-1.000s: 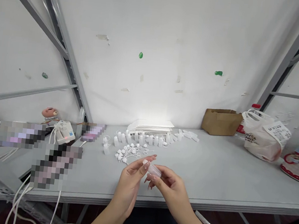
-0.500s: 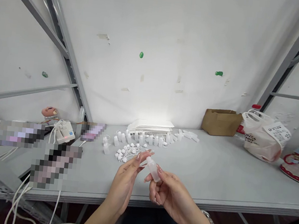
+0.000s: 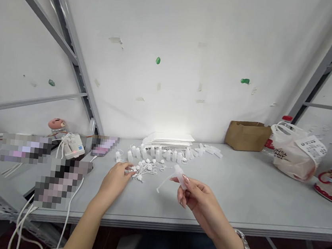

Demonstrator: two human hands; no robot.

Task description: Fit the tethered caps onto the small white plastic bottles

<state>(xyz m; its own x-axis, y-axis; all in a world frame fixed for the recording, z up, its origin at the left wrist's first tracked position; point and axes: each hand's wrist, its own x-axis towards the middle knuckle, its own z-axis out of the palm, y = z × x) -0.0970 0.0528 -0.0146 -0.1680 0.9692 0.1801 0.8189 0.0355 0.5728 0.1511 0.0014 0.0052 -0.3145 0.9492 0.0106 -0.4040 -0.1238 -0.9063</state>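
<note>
A small frosted plastic dropper bottle (image 3: 180, 175) is pinched between the thumb and fingers of my right hand (image 3: 198, 194), tilted with its neck up and to the left. From its neck hangs a thin white strap (image 3: 165, 182) with a small end piece. Over at the left, my left hand (image 3: 117, 178) reaches to the edge of a pile of white caps with thin straps (image 3: 146, 168), thumb and index fingertips closed about a white cap (image 3: 133, 169). Behind the pile, several similar small bottles (image 3: 158, 154) stand in an uneven row.
A stack of white sheets (image 3: 168, 139) lies against the wall. Several more small bottles (image 3: 213, 150) lie on their sides. Further right are a cardboard box (image 3: 247, 136) and a plastic bag (image 3: 294, 155). Phones, cables and a white power strip (image 3: 74, 146) occupy the grey table's left side.
My left hand has left the bottle's neck and moved left to the cap pile. My right hand, still holding the bottle, has shifted slightly up and right; its strap now hangs in view.
</note>
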